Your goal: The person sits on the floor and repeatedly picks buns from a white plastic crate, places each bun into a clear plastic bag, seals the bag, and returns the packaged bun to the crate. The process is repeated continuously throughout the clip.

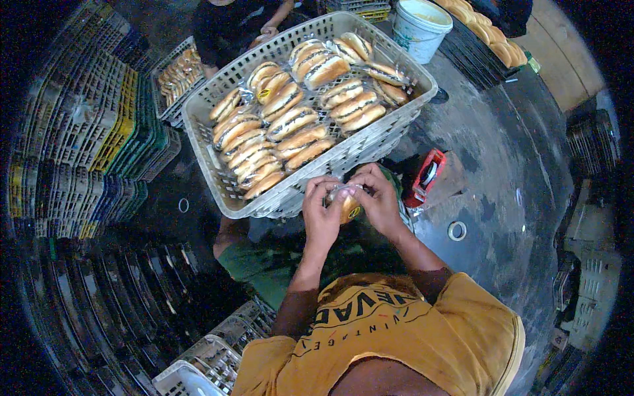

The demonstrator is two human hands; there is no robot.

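Observation:
Between my left hand (322, 208) and my right hand (377, 198) is a bread roll in a clear plastic bag (349, 210), with a round yellow and black sticker on it. The thumbs and fingers of both hands pinch the top of the bag. Just beyond them stands a grey plastic crate (250, 207) on top of others, holding several bagged filled rolls (296, 123) in rows. To the right of my right hand, a red tape dispenser (427, 178) rests on a brown surface.
A person (233, 29) is behind the crate. Tall stacks of crates (119, 128) stand at left, with dark trays (99, 297) below. A white bucket (422, 29), stacked trays with bread (483, 32) and a tape ring (456, 230) are at right. More crates (208, 356) stand near my left elbow.

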